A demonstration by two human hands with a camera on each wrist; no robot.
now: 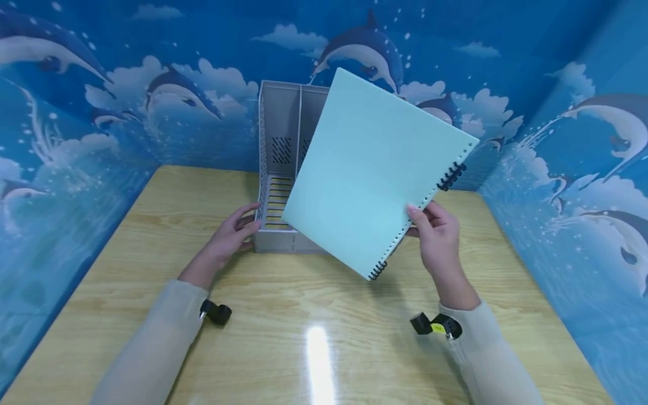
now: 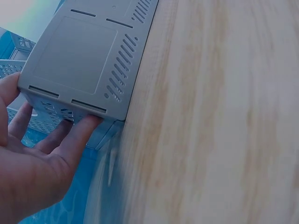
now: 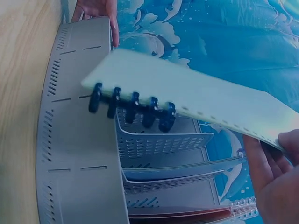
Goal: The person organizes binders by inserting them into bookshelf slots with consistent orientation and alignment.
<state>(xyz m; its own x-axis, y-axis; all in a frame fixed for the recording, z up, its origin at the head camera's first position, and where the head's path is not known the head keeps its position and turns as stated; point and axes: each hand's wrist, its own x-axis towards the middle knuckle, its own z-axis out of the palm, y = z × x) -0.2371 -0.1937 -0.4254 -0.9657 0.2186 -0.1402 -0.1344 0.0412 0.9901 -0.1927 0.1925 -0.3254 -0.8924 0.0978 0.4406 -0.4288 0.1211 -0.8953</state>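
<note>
A mint-green ring-bound notebook (image 1: 374, 169) is held up tilted in front of a grey file organizer (image 1: 275, 242), covering much of it. My right hand (image 1: 439, 242) pinches its bound edge between thumb and fingers, between two stretches of black rings. At the organizer's front left corner, my left hand (image 1: 230, 236) grips the side wall. In the left wrist view the fingers of that hand (image 2: 46, 168) spread around the corner of the organizer (image 2: 74, 56). From the right wrist view, the notebook (image 3: 187, 88) hangs apart from the perforated dividers (image 3: 163, 144).
Inside the organizer stand a bluish notebook or folder (image 3: 182, 170) and a reddish one with clear rings (image 3: 177, 217). The organizer rests on a wooden table (image 1: 273, 320). Blue dolphin-print walls (image 1: 202, 56) enclose the table's back and sides.
</note>
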